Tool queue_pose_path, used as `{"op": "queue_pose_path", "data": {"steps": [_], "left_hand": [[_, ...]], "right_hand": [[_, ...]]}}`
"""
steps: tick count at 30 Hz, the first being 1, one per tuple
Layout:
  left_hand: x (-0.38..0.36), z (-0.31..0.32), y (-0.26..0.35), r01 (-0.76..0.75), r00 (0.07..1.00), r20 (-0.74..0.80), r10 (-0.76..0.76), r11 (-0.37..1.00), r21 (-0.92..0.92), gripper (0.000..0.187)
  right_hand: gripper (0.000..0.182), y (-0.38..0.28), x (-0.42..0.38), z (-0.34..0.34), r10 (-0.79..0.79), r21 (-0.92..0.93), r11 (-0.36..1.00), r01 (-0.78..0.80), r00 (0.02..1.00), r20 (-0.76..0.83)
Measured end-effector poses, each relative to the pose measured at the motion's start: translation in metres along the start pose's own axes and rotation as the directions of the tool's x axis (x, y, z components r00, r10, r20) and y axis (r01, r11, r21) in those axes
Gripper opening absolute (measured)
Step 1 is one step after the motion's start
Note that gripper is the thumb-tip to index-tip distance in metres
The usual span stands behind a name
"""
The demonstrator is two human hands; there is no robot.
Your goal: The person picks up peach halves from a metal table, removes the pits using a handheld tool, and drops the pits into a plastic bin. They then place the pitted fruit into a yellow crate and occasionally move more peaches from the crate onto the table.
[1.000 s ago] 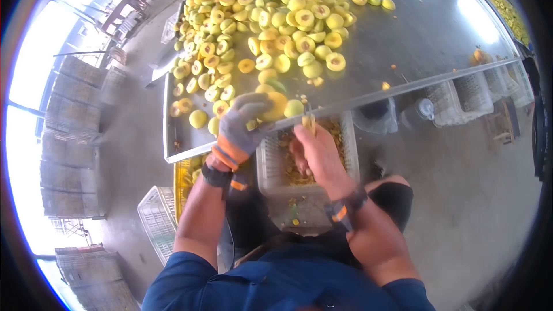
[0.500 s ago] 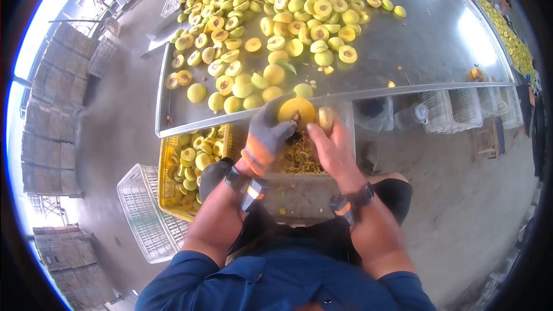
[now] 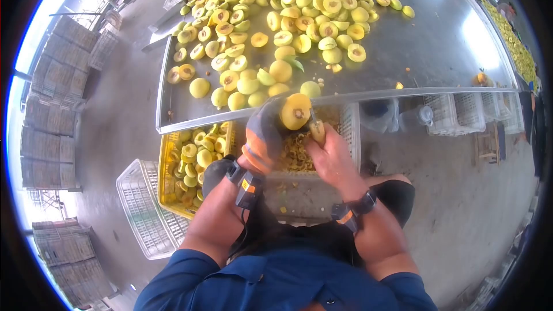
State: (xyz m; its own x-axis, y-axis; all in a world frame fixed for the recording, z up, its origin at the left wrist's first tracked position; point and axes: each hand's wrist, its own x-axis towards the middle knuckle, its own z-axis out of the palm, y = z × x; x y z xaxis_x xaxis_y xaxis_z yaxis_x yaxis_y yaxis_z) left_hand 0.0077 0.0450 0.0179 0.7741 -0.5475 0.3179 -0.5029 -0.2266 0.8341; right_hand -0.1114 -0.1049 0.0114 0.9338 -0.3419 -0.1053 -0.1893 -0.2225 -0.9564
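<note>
My left hand [image 3: 264, 129], in a grey and orange glove, is closed around a yellow peach half [image 3: 296, 112]. The cut face is turned up toward me, with a brownish centre. Close to its right side, my right hand [image 3: 332, 155] is bare and wrapped round a pitting knife [image 3: 317, 131] with a wooden handle. Its narrow metal end points up beside the fruit. Both hands are just in front of the metal table's [image 3: 391, 93] near edge, above a crate [image 3: 352, 138] of peel-like scraps and pits [image 3: 296, 152].
Many peach halves [image 3: 247, 85] are piled on the table. A yellow crate [image 3: 164, 187] of peach pieces stands at my left, beside a white basket [image 3: 141, 213]. White baskets [image 3: 449, 115] stand under the table at right. Stacked crates [image 3: 49, 138] line the far left.
My left hand has turned the peach half, and its thumb no longer lies across the cut face. My right hand has moved slightly left and down, tilting the knife so its metal end shows.
</note>
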Motion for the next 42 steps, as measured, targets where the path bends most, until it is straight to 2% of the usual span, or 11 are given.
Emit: {"op": "queue_pose_path", "data": {"steps": [8,10,12,14,16,26,30,34,37,40,42], "left_hand": [[0.0,0.01,0.008,-0.105,0.992,-0.046,0.121,0.959,0.263,0.037],[-0.002,0.017,0.013,-0.064,0.993,-0.093,0.073,0.993,0.096,0.032],[-0.004,0.029,0.014,0.087,0.984,-0.118,-0.135,0.936,-0.342,0.031],[-0.007,0.04,0.007,0.261,0.899,0.055,-0.434,0.432,-0.863,0.033],[-0.007,0.04,0.01,0.274,0.895,0.052,-0.443,0.454,-0.848,0.036],[-0.001,0.028,0.014,0.281,0.929,0.111,-0.352,0.482,-0.83,0.039],[0.008,0.024,-0.019,-0.169,0.981,-0.089,0.173,0.984,0.056,0.033],[0.002,0.029,-0.025,0.089,0.992,-0.111,-0.055,0.939,0.333,0.044],[0.004,0.02,-0.018,0.066,0.997,-0.056,-0.052,0.957,0.282,0.044],[0.003,0.024,-0.022,0.052,0.997,-0.07,-0.037,0.97,0.237,0.043],[0.003,0.021,-0.015,0.002,0.997,-0.073,0.017,0.968,0.249,0.039]], "right_hand": [[0.019,0.002,0.003,0.003,0.15,0.353,0.906,-0.233,0.958,0.245],[0.015,-0.01,-0.001,0.003,0.266,0.485,0.762,-0.429,0.89,0.369],[0.013,0.036,0.01,0.037,-0.115,0.305,0.945,0.12,0.993,-0.036],[0.012,0.046,0.012,0.045,-0.154,0.296,0.939,0.176,0.983,-0.095],[0.012,0.022,0.006,0.032,0.184,0.534,0.806,-0.257,0.965,0.186],[0.016,0.009,0.005,0.018,0.162,0.461,0.843,-0.279,0.947,0.276],[0.021,0.026,0.0,0.035,-0.079,0.025,0.997,0.08,0.997,-0.013],[0.026,0.022,0.001,0.032,-0.055,0.087,0.995,0.039,0.981,0.187],[0.019,0.006,0.007,0.012,0.258,0.297,0.827,-0.478,0.791,0.555],[0.016,0.027,0.009,0.04,-0.282,0.175,0.95,0.258,0.951,0.129],[0.015,0.009,0.001,0.022,0.051,0.37,0.906,-0.206,0.92,0.387]]}}
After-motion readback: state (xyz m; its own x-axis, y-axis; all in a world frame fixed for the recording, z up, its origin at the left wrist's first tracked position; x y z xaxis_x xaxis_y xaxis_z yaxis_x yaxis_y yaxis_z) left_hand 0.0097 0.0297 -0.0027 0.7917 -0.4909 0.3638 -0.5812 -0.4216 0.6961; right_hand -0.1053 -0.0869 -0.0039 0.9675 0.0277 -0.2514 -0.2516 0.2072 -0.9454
